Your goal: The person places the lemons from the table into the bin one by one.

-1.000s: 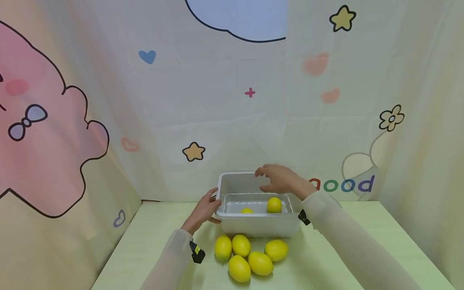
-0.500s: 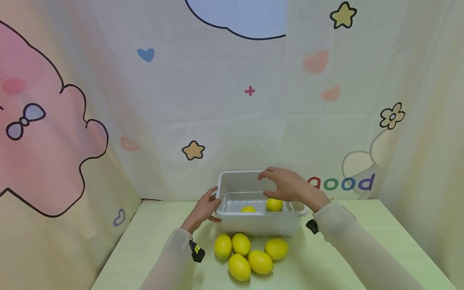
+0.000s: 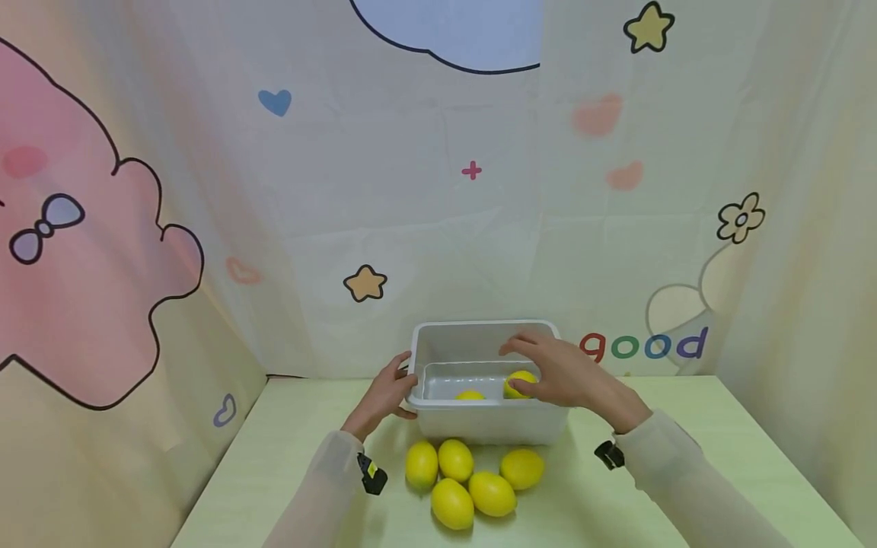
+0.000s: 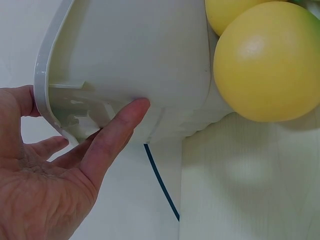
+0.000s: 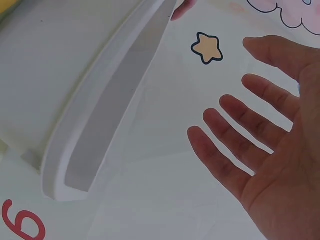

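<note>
A white plastic bin (image 3: 489, 422) stands at the back of the table, with two lemons (image 3: 470, 395) visible inside. My left hand (image 3: 384, 396) holds its left end. In the left wrist view the left thumb (image 4: 120, 125) lies along the outer wall and the fingers reach round the rim (image 4: 42, 75). My right hand (image 3: 565, 371) is over the bin's right side, and its thumb overlaps the right-hand lemon (image 3: 518, 378) in the head view. In the right wrist view its spread fingers (image 5: 235, 145) hold nothing and are apart from the bin.
Several lemons (image 3: 452, 504) lie in a cluster on the pale green table (image 3: 294, 464), just in front of the bin. A printed cloth backdrop (image 3: 411, 190) rises directly behind it. Black devices are strapped at both wrists.
My right hand has moved right and down, towards the front right of the bin, staying empty with fingers apart. The left hand, the bin and the lemons have stayed put.
</note>
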A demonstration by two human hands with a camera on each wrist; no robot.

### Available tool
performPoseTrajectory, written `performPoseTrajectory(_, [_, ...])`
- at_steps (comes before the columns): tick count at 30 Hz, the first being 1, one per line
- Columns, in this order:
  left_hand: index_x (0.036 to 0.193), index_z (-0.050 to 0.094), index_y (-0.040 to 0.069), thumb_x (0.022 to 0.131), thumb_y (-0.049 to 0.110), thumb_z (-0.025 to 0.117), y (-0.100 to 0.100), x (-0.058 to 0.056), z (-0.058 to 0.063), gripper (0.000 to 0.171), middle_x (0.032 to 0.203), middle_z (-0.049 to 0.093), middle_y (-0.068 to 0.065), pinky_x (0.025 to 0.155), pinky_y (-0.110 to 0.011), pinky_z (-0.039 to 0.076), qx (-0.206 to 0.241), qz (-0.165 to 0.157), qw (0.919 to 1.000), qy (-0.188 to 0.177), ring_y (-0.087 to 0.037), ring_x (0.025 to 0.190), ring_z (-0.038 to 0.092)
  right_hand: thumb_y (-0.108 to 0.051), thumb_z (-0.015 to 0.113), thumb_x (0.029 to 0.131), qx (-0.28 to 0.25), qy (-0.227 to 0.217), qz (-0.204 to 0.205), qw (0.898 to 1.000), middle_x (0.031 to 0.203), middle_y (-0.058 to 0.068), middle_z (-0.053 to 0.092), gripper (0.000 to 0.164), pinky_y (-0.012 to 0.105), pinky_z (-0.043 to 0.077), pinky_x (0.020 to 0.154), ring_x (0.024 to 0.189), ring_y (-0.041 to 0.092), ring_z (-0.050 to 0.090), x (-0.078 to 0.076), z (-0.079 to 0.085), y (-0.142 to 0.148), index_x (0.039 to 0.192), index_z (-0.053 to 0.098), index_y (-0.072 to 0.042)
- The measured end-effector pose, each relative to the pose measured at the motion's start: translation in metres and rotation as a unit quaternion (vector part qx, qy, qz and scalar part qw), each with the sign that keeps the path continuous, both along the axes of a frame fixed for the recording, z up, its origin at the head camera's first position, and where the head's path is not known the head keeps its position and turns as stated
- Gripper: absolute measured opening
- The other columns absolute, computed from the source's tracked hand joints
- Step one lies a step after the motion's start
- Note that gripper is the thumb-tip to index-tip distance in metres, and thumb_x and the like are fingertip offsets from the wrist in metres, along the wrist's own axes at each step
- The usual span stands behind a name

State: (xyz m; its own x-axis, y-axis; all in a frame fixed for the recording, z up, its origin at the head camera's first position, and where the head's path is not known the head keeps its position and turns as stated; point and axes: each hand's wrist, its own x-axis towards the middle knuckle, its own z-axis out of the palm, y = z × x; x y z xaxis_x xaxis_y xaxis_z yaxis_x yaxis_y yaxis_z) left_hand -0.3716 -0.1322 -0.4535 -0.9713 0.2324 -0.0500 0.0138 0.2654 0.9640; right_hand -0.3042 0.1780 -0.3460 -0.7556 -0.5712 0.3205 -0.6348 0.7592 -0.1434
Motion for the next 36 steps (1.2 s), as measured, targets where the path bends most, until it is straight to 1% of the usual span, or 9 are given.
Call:
performPoseTrajectory(1, [0.156,0.024,0.021,0.097,0.025,0.052,0.000,0.000,0.000,0.066,0.150,0.043,-0.021,0.065,-0.046,0.061,0.001,0.001,1.0000,0.001,-0.046,0.124,0.055,-0.029,0.073,0.086,-0.005,0.005,0.004,1.000,0.124,0.001,0.061,0.038,0.032,0.055,0.077,0.092,0.017,0.061,0.002,-0.001,0.001,0.121,0.063,-0.019])
performPoseTrajectory(6, [0.156,0.024,0.020,0.096,0.025,0.052,-0.001,0.000,0.000,0.066,0.150,0.043,-0.022,0.065,-0.046,0.061,0.000,-0.001,1.0000,0.003,-0.046,0.125,0.054,-0.029,0.073,0.086,-0.016,0.030,0.006,0.999,0.124,0.001,0.062,0.038,0.035,0.056,0.082,0.096,0.019,0.063,0.011,-0.008,0.006,0.121,0.064,-0.018])
performPoseTrajectory(8, [0.156,0.024,0.019,0.097,0.025,0.052,-0.001,0.001,-0.001,0.066,0.151,0.042,-0.023,0.065,-0.046,0.061,0.002,-0.005,1.0000,0.002,-0.047,0.125,0.053,-0.029,0.073,0.085,-0.023,0.029,0.006,0.999,0.125,0.000,0.061,0.038,0.035,0.057,0.082,0.096,0.018,0.064,0.015,-0.012,0.008,0.120,0.064,-0.018])
performPoseTrajectory(12, [0.156,0.023,0.019,0.097,0.024,0.051,-0.002,0.003,-0.002,0.066,0.151,0.040,-0.025,0.066,-0.047,0.061,0.004,-0.007,1.0000,0.004,-0.048,0.125,0.053,-0.029,0.073,0.085,-0.042,0.024,0.019,0.999,0.127,-0.002,0.060,0.037,0.029,0.056,0.078,0.087,0.011,0.061,0.024,-0.017,0.010,0.120,0.064,-0.020])
performPoseTrajectory(17, [0.156,0.025,0.021,0.096,0.025,0.052,-0.001,0.001,-0.001,0.066,0.150,0.042,-0.022,0.065,-0.046,0.061,-0.002,0.000,1.0000,0.005,-0.046,0.124,0.054,-0.027,0.075,0.084,-0.060,0.028,0.027,0.997,0.127,-0.004,0.060,0.034,0.030,0.058,0.082,0.092,0.011,0.062,0.036,-0.019,0.008,0.117,0.064,-0.023])
performPoseTrajectory(19, [0.156,0.025,0.021,0.096,0.025,0.052,-0.001,0.000,-0.002,0.066,0.150,0.043,-0.022,0.064,-0.045,0.061,-0.003,0.002,1.0000,0.004,-0.045,0.124,0.055,-0.027,0.075,0.084,-0.061,0.038,0.031,0.997,0.126,-0.005,0.060,0.034,0.032,0.058,0.084,0.097,0.013,0.063,0.040,-0.021,0.008,0.116,0.064,-0.024])
performPoseTrajectory(24, [0.156,0.024,0.020,0.096,0.025,0.052,-0.001,0.000,-0.001,0.066,0.150,0.043,-0.022,0.065,-0.046,0.061,-0.004,0.001,1.0000,0.003,-0.044,0.123,0.056,-0.027,0.076,0.083,-0.058,0.056,0.051,0.995,0.124,-0.006,0.062,0.037,0.032,0.057,0.084,0.100,0.013,0.063,0.047,-0.031,0.009,0.118,0.064,-0.022])
performPoseTrajectory(30, [0.155,0.026,0.022,0.096,0.026,0.052,0.000,-0.001,-0.001,0.065,0.151,0.042,-0.022,0.065,-0.046,0.061,-0.002,-0.002,1.0000,0.004,-0.044,0.124,0.056,-0.027,0.077,0.081,-0.041,0.051,0.071,0.995,0.123,-0.009,0.062,0.041,0.032,0.057,0.085,0.102,0.011,0.062,0.054,-0.040,0.011,0.119,0.062,-0.025])
performPoseTrajectory(36, [0.155,0.027,0.023,0.096,0.026,0.053,-0.001,0.000,-0.001,0.064,0.148,0.046,-0.021,0.064,-0.045,0.061,-0.002,0.002,1.0000,0.006,-0.045,0.123,0.056,-0.032,0.076,0.081,-0.018,0.031,0.083,0.996,0.125,-0.009,0.062,0.042,0.033,0.057,0.086,0.104,0.011,0.063,0.060,-0.050,0.011,0.120,0.062,-0.025])
